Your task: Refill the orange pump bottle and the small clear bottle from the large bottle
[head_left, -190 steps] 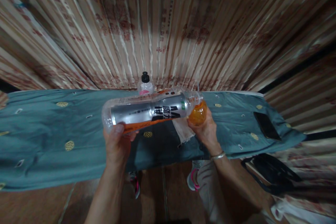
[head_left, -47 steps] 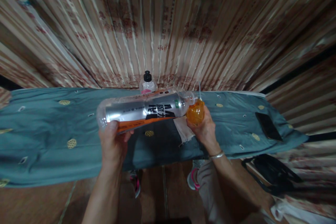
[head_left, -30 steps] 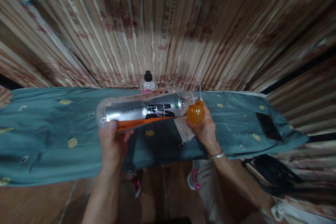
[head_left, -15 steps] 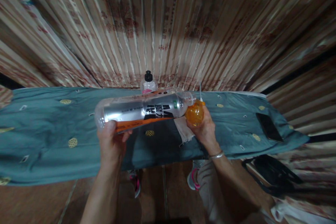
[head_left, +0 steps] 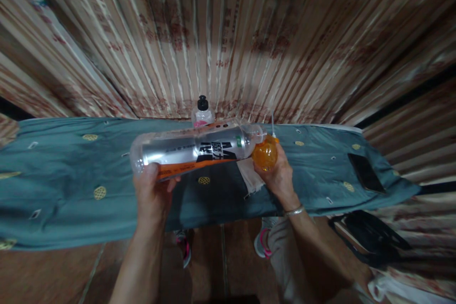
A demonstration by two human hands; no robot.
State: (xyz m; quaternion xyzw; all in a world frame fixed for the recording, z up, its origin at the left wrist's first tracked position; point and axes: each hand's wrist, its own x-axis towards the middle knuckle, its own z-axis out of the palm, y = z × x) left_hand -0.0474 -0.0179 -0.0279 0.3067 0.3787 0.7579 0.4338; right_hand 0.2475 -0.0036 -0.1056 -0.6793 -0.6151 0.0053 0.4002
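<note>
A large clear plastic bottle (head_left: 185,149) with a silver and orange label lies nearly level in the air, its neck toward the right. My left hand (head_left: 154,190) is closed round its base end, thumb on the near side. My right hand (head_left: 280,171) is wrapped round a small rounded container of orange liquid (head_left: 264,153). The bottle's mouth meets the top of this container; whether liquid runs between them I cannot tell. Behind the large bottle stands a clear bottle with a black cap (head_left: 203,109), its lower part hidden.
A teal patterned cloth (head_left: 71,166) covers the narrow table. On it lie a pale cloth (head_left: 250,175) below the hands and a dark phone (head_left: 366,172) at right. A thin white stick (head_left: 272,123) rises behind my right hand. A black bag (head_left: 370,237) sits lower right.
Hardly anything differs. Both hands keep their grips and the bottle stays tilted the same way; the whole view has shifted very slightly.
</note>
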